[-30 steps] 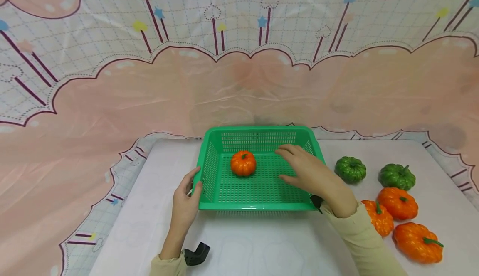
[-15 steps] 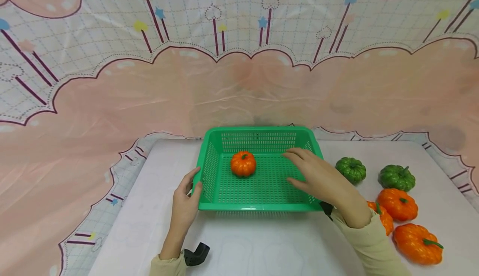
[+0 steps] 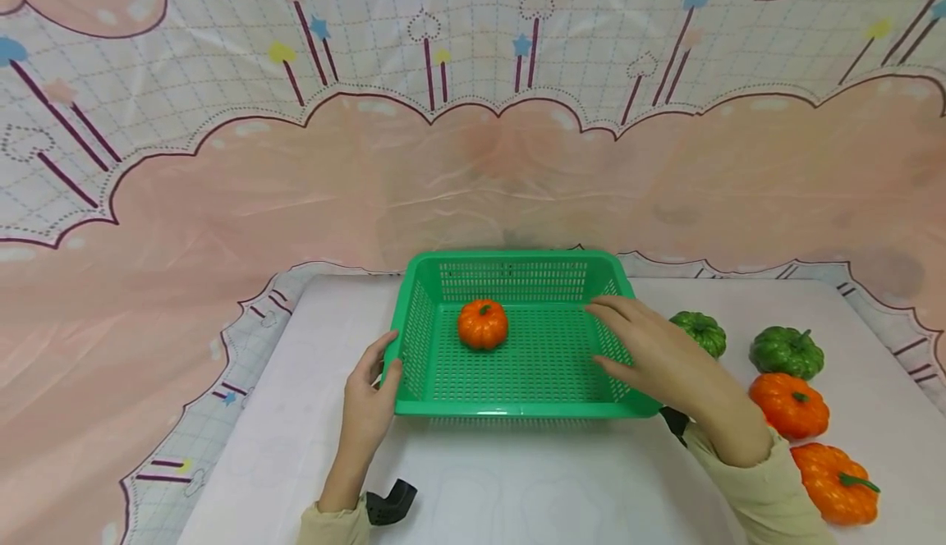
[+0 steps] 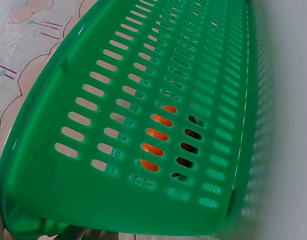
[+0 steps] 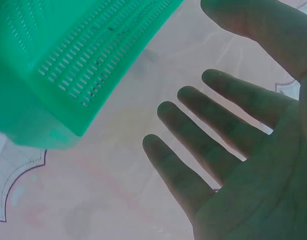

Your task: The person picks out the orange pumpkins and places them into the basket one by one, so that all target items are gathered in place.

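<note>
A green plastic basket point(image 3: 517, 409) stands on the white table, with a small orange pumpkin point(image 3: 483, 324) on the left of its floor. My left hand point(image 3: 369, 399) holds the basket's left rim; in the left wrist view the perforated wall fills most of the picture and only bits of fingers show below it. Over the basket's right side hovers my right hand point(image 3: 654, 354), holding nothing. Its fingers are spread and extended in the right wrist view, apart from the basket wall point(image 5: 88, 70).
To the right lie two green pumpkins, one point(image 3: 702, 333) partly behind my right hand and another point(image 3: 787, 353) farther right. Orange pumpkins sit nearer, one point(image 3: 791, 405) beside my forearm and one point(image 3: 838, 483) partly behind the sleeve. A patterned cloth point(image 3: 443, 176) hangs behind the table point(image 3: 517, 487).
My right hand has moved right, from above the basket's floor toward its right rim. The forearm now covers an orange pumpkin seen earlier. My left hand and the basket have stayed put.
</note>
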`<state>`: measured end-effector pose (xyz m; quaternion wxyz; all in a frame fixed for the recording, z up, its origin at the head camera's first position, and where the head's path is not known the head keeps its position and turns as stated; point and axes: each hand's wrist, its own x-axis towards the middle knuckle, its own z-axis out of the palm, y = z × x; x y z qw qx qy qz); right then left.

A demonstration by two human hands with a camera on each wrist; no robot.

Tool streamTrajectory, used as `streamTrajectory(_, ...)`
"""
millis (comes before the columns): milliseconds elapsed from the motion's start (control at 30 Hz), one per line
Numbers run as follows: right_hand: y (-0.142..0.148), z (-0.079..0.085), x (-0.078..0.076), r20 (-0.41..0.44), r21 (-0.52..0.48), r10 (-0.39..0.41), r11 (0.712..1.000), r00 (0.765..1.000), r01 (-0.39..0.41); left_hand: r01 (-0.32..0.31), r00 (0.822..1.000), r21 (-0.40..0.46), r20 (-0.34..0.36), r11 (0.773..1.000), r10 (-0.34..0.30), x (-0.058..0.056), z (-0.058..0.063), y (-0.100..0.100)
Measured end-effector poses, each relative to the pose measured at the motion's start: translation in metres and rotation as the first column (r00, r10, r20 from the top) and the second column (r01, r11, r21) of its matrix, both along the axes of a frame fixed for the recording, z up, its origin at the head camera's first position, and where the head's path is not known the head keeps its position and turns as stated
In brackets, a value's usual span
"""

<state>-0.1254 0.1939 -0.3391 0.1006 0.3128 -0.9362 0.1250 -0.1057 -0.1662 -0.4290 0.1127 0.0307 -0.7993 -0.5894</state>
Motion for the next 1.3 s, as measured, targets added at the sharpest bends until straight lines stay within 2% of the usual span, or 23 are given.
streamTrajectory(467, 0.017, -0.001, 0.01, 0.002, -0.003, -0.03, 1.0, 1.0, 0.03, -0.006, 1.0, -0.001, -0.005, 1.0, 0.006, -0.001, -0.002, 0.0)
streamTrajectory(900, 0.032, -0.002, 0.019, -0.093, -0.021, -0.02, 1.0, 0.995, 0.018, -0.007, 1.0, 0.0, 0.005, 1.0, 0.007, -0.001, -0.001, 0.0)
streamTrajectory(1300, 0.048, -0.006, 0.028, -0.123, -0.025, -0.047, 0.999, 0.991, 0.045, -0.008, 1.0, 0.001, 0.017, 1.0, 0.008, -0.001, -0.001, 0.0)
